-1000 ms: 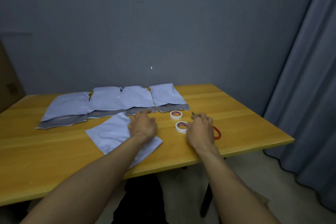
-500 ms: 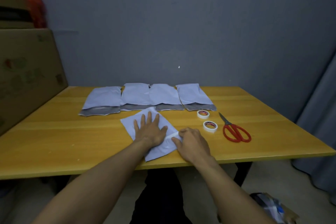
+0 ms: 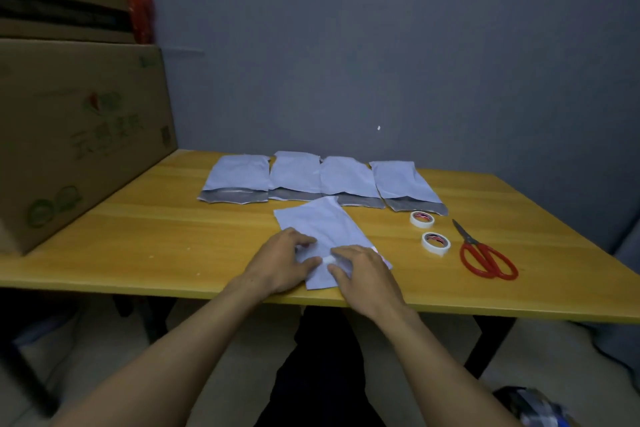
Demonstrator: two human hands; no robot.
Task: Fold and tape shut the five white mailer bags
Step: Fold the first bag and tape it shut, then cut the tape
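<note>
Hands pinching near mailer bag point(image 3: 322, 229) on counter point(image 3: 173, 236).
We see left hand point(image 3: 284, 262) and right hand point(image 3: 363, 274) curled on its near end, fold hidden under fingers; the four other bags point(image 3: 341, 175) lie in a far row, grey flaps toward us.

A tall box point(image 3: 79, 135) walls off the left end of the counter point(image 3: 145, 236); a broad strip of bare wood runs between it and the bags. Four bags point(image 3: 294, 172) lie flat side by side along the back, close to the wall. The left hand point(image 3: 280, 262) and right hand point(image 3: 363, 276) grip the front bag point(image 3: 322, 222) at the near edge. To their right stand two tape rolls point(image 3: 435, 243), with scissors point(image 3: 485, 258) just beside them. Past the scissors the wood is bare.
</note>
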